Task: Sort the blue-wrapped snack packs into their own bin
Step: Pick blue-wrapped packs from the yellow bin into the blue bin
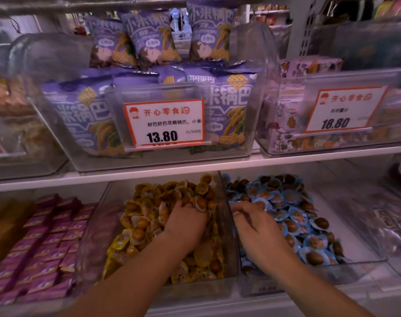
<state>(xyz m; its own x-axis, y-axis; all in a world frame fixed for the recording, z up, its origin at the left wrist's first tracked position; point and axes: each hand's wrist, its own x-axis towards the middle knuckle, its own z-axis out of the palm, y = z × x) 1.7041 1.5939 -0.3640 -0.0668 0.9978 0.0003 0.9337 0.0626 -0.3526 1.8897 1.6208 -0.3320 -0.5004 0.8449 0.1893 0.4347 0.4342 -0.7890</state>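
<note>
On the lower shelf stand two clear bins side by side. The right bin [359, 259] holds several blue-wrapped snack packs [293, 216]. The left bin [224, 225] is heaped with yellow-wrapped snack packs [149, 216]. My left hand [188, 220] is buried palm down in the yellow heap near the dividing wall, its fingers curled among the packs. My right hand [254, 227] lies over the left edge of the blue heap, fingers bent and touching the packs; whether it holds one is hidden.
A bin of pink packets [48, 239] sits to the left on the same shelf. On the shelf above, a clear bin of purple snack bags [85, 110] carries a 13.80 price tag [165, 124]; a neighbouring bin shows an 18.80 tag [343, 110].
</note>
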